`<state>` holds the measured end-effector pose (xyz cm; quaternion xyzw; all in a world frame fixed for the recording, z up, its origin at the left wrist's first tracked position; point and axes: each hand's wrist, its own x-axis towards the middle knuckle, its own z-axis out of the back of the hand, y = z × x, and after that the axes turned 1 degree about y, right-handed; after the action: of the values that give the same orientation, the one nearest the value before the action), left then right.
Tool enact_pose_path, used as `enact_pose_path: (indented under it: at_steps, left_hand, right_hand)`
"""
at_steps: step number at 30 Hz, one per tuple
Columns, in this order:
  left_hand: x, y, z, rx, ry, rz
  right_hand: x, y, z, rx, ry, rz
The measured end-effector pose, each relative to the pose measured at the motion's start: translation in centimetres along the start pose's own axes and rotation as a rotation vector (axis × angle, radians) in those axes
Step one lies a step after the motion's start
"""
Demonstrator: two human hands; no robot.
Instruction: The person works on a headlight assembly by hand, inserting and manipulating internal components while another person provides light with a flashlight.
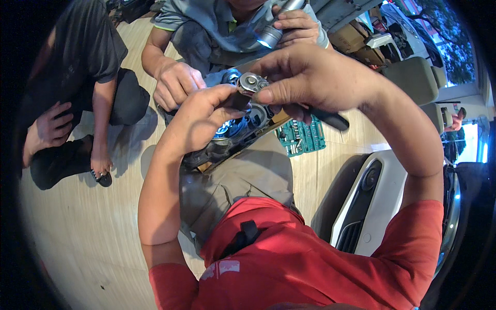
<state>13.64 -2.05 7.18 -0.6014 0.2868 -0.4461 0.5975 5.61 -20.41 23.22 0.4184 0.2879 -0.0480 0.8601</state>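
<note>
A ratchet wrench lies in my right hand (305,77), its round metal head (251,81) showing past the thumb. Its black handle (333,120) sticks out beyond the palm. Close against that head, my left hand (199,116) pinches a small dark piece (236,101) whose kind I cannot make out. Beneath both hands, over my lap, rests a dark vehicle lamp housing (217,151) with round parts lit blue. My fingers cover part of it. Across from me, another person's hand (178,85) is at the housing's far side.
That person's other hand holds a lit flashlight (271,36) over the work. A green socket set case (302,137) lies on the floor to the right. Farther right stands a white and black car bumper (369,201). Another person (77,93) crouches at the left.
</note>
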Motion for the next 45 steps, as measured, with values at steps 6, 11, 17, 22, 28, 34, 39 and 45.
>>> enact_pose_path:
  at_steps: [6, 11, 17, 22, 28, 34, 39, 45]
  left_hand:
    - [0.1, 0.0, -1.1, 0.064, -0.088, -0.101]
    - [0.5, 0.7, -1.2, 0.171, -0.103, -0.147]
    - [0.9, 1.1, -1.3, 0.207, -0.118, -0.075]
    - [0.8, 0.9, -1.1, 0.289, -0.130, -0.145]
    - [0.8, -0.5, -1.6, 0.433, -0.219, -0.234]
    - [0.0, -0.8, -0.4, 0.273, -0.004, -0.028]
    - [0.5, -0.3, -1.1, 0.209, -0.100, 0.078]
    - [0.5, -0.8, -1.4, 0.264, -0.142, 0.025]
  right_hand:
    - [-0.6, -1.3, -3.3, -0.260, -0.285, 0.262]
    - [0.3, -2.0, -2.0, -0.674, -0.282, 0.421]
    - [1.8, -1.0, 1.2, -0.968, -0.016, 0.503]
    - [0.7, 0.6, 0.0, -0.918, -0.056, 0.327]
    - [0.5, 0.0, -1.0, -0.774, -0.190, 0.332]
    - [0.2, 0.2, -0.9, -0.826, -0.146, 0.349]
    - [0.4, 0.0, -1.4, -0.838, -0.218, 0.389]
    - [0.4, 0.4, -1.4, -0.798, -0.212, 0.331]
